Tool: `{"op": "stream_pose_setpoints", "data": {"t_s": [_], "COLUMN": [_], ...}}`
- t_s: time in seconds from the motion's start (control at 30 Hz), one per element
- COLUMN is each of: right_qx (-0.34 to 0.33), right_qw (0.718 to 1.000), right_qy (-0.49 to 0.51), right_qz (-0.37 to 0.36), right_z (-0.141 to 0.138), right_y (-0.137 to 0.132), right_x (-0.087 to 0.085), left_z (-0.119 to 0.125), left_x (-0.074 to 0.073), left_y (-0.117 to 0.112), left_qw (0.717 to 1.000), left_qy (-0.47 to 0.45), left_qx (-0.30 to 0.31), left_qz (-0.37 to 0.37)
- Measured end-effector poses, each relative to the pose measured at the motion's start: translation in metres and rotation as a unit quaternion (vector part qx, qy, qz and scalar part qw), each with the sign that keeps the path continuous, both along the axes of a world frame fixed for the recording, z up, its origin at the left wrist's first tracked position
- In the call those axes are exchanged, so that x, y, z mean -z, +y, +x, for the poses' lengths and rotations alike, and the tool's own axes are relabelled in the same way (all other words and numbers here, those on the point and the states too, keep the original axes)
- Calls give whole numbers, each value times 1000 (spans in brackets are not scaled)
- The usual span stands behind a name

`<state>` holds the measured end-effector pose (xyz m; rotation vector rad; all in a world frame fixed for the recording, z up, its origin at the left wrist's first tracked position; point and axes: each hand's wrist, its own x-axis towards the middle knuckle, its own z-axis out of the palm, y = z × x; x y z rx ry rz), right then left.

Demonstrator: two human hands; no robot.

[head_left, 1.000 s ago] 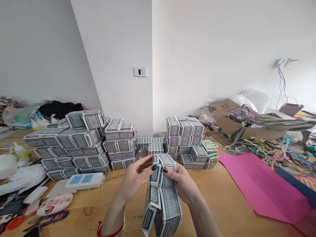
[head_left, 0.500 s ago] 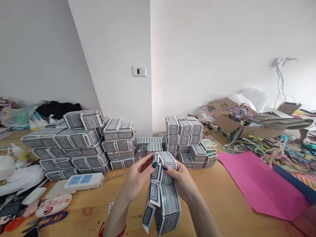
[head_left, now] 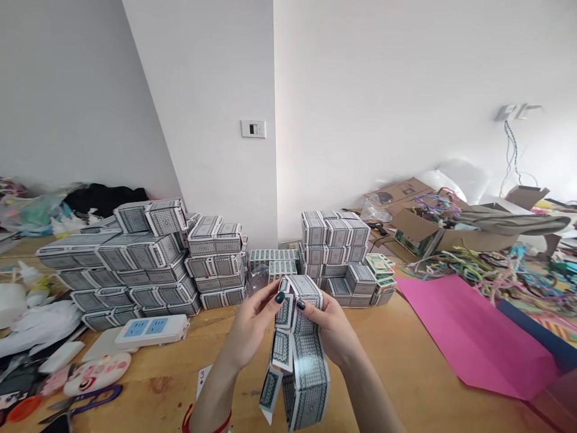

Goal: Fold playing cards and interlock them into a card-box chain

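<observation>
Between my hands hangs a linked strip of folded playing cards (head_left: 310,361), grey-patterned backs outward, its lower end dangling near the table's front edge. My left hand (head_left: 252,322) pinches the upper left of the strip, thumb pressed on a card flap. My right hand (head_left: 336,325) grips the upper right side, its thumb on the front face and its fingers hidden behind. Along the left side, several card flaps stand apart from the strip. A loose playing card (head_left: 201,380) with a red 3 lies on the table, partly behind my left forearm.
Stacks of card blocks (head_left: 153,255) stand at the back left, others (head_left: 336,240) at the back right. A power strip (head_left: 153,331), scissors (head_left: 85,400) and a mouse (head_left: 101,370) lie left. Pink paper (head_left: 478,337), tangled cords (head_left: 487,258) and an open cardboard box (head_left: 473,240) are right.
Both hands keep their hold on the card strip, with only slight shifts. The left thumb has moved slightly up and left. More of the loose red 3 card shows.
</observation>
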<state>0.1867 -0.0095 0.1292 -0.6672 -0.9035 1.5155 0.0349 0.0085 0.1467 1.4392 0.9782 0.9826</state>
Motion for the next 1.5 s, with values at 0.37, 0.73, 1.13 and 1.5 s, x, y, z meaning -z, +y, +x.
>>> {"op": "stream_pose_setpoints", "data": {"t_s": [0.37, 0.73, 1.13, 1.5], "right_qx": [4, 57, 55, 58], "right_qw": [1000, 997, 998, 996], "right_qy": [29, 31, 13, 24], "right_qz": [-12, -41, -38, -56], "right_z": [1, 0, 0, -6], "right_y": [0, 3, 1, 1], "right_x": [5, 11, 8, 10], "left_z": [4, 12, 6, 2], "left_x": [2, 4, 7, 6], "left_y": [-1, -2, 1, 3], "left_qw": [1000, 999, 999, 998], "left_qy": [3, -7, -28, -57], "left_qx": [-14, -16, -10, -6], "left_qz": [26, 46, 13, -3]}}
